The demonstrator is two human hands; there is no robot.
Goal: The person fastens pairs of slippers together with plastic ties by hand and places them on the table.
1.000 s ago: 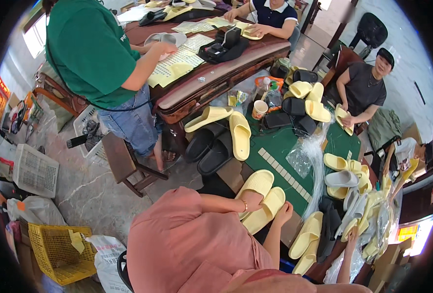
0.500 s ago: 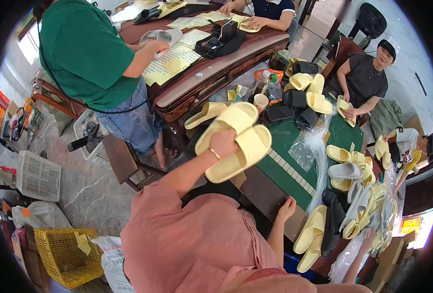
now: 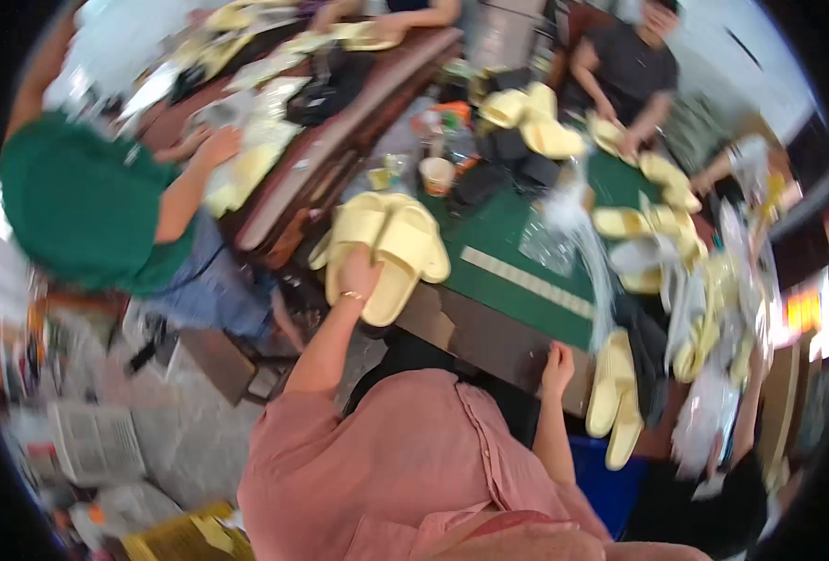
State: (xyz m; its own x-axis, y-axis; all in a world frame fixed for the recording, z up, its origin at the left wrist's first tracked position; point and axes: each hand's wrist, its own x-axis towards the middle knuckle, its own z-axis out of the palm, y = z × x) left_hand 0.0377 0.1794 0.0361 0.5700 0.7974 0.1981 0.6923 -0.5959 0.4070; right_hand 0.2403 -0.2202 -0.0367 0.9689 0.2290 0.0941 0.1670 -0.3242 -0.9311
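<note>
A pair of pale yellow slippers (image 3: 401, 251) is held by my left hand (image 3: 359, 273), its fingers closed over the left one. They are raised above the table's left end, with other yellow footwear partly hidden behind them. At the table's near edge, my right hand (image 3: 557, 370) has its fingers curled together. Whatever it may hold is too small and blurred to make out. Just right of that hand lie two more yellow slippers (image 3: 612, 388), with a dark pair (image 3: 648, 351) beside them.
The green-topped table (image 3: 498, 229) carries a pale strip (image 3: 526, 280), clear plastic strands (image 3: 587, 243), a paper cup (image 3: 437, 175) and heaps of slippers. A green-shirted person (image 3: 87, 206) works at a wooden table on the left. Another person (image 3: 625, 70) sits across, handling a slipper.
The view has turned, shifting the scene leftward. My left hand has swung the slippers so they now point away from me. The right hand remains curled near the table edge.
</note>
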